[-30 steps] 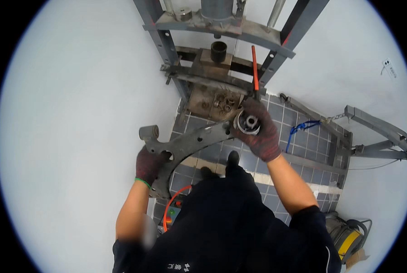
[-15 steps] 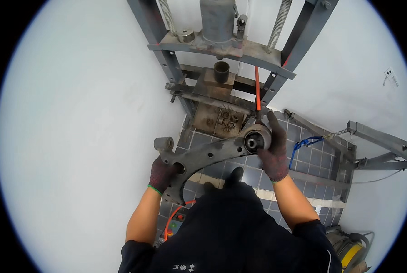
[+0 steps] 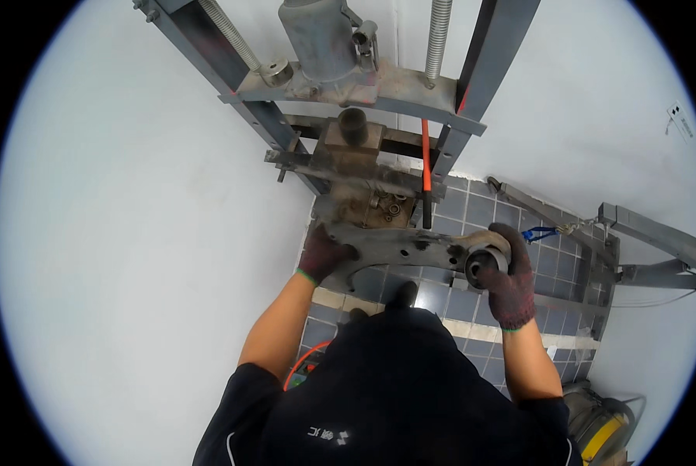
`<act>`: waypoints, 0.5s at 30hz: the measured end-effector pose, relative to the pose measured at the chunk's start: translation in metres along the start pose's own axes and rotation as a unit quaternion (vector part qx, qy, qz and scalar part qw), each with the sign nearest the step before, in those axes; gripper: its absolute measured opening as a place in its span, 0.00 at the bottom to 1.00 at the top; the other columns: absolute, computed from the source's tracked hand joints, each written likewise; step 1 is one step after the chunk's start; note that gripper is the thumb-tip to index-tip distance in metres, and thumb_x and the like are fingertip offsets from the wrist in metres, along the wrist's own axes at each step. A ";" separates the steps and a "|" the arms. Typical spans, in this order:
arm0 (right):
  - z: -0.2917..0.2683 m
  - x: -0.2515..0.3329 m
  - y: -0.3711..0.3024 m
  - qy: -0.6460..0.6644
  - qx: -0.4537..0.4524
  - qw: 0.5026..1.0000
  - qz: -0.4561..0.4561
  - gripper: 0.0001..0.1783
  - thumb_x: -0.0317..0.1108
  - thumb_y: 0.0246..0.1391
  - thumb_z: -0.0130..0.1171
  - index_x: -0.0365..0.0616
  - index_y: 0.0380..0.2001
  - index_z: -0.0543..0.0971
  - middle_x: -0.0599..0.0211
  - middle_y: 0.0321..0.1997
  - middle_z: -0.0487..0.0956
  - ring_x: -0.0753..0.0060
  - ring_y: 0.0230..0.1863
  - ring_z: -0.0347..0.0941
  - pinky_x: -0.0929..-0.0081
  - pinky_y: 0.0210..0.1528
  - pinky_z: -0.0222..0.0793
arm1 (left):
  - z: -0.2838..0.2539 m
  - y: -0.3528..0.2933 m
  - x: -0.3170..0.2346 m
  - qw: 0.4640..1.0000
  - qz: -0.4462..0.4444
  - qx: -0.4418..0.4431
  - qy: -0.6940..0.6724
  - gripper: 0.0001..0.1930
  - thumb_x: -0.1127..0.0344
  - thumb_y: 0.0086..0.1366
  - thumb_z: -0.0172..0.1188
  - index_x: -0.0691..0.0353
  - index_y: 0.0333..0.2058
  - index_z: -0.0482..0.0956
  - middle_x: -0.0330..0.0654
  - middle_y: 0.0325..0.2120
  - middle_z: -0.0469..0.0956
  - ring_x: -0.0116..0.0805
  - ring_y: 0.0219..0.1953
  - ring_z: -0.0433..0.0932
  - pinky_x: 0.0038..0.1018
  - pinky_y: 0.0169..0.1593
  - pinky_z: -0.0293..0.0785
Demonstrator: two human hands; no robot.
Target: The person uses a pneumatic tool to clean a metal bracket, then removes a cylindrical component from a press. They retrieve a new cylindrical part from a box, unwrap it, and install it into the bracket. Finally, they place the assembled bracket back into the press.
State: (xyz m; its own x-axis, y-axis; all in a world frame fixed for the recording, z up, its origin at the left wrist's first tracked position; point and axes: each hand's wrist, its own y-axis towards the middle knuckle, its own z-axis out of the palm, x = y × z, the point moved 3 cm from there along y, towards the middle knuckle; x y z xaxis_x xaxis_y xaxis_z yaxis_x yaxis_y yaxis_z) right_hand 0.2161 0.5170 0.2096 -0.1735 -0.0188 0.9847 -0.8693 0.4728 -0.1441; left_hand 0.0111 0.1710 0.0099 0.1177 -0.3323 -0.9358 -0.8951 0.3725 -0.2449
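A grey metal control arm [image 3: 379, 247] is held level in front of my body, between me and a shop press [image 3: 410, 89]. My left hand [image 3: 326, 253], in a dark knit glove, is closed round its left end, covering part of it. At the other end, my right hand [image 3: 512, 281], gloved alike, grips the round eye around the bushing [image 3: 484, 266]; its thumb lies over the bushing's face. On the press bed, a dark metal sleeve [image 3: 353, 126] stands on a block [image 3: 353, 157] below the ram.
Behind the control arm, a tray [image 3: 355, 211] holds several metal rings. An orange-handled lever [image 3: 426, 167] hangs at the press's right. A grey steel stand [image 3: 651, 237] with a chain and blue strap is at the right, a yellow-and-grey reel [image 3: 600, 435] below it. White walls flank both sides.
Both hands have carried the control arm to the right, its right end dropping slightly so it lies more level. The view has shifted, and the press now appears further left.
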 end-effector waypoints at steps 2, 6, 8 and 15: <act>-0.010 0.002 0.004 -0.077 0.018 0.995 -0.056 0.54 0.37 0.31 0.80 0.37 0.68 0.74 0.55 0.58 0.83 0.61 0.59 0.81 0.63 0.65 0.78 | 0.022 0.028 0.028 1.000 -0.014 0.006 -0.008 0.44 0.69 0.41 0.83 0.66 0.61 0.76 0.48 0.44 0.86 0.45 0.41 0.86 0.40 0.50 0.85; -0.034 0.015 -0.003 -0.082 0.059 0.993 -0.058 0.59 0.38 0.27 0.83 0.37 0.70 0.74 0.55 0.59 0.83 0.60 0.60 0.82 0.62 0.67 0.76 | 0.082 0.036 -0.044 0.987 -0.091 0.131 -0.032 0.40 0.71 0.44 0.81 0.68 0.59 0.77 0.47 0.44 0.86 0.41 0.44 0.86 0.35 0.47 0.86; -0.037 0.022 -0.001 -0.084 0.085 0.992 -0.048 0.57 0.38 0.28 0.85 0.39 0.68 0.76 0.57 0.58 0.84 0.60 0.59 0.82 0.62 0.66 0.76 | 0.110 0.057 0.004 0.983 -0.031 0.164 -0.079 0.37 0.74 0.48 0.79 0.68 0.59 0.77 0.47 0.45 0.86 0.41 0.47 0.86 0.37 0.50 0.85; -0.026 0.032 0.007 0.021 0.191 0.980 0.045 0.46 0.35 0.35 0.85 0.42 0.63 0.81 0.62 0.55 0.84 0.67 0.56 0.81 0.64 0.62 0.77 | 0.225 0.091 0.033 0.955 -0.033 0.233 -0.179 0.32 0.74 0.59 0.75 0.63 0.62 0.74 0.44 0.51 0.83 0.40 0.55 0.83 0.40 0.58 0.81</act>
State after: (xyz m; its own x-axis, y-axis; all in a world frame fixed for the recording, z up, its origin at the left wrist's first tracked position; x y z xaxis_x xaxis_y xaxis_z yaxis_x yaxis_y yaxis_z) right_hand 0.2167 0.5426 0.2422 -0.2445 0.0474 0.9685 -0.9629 0.1058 -0.2483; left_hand 0.0298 0.3887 -0.1004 0.3823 -0.0815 -0.9205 -0.6024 0.7334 -0.3151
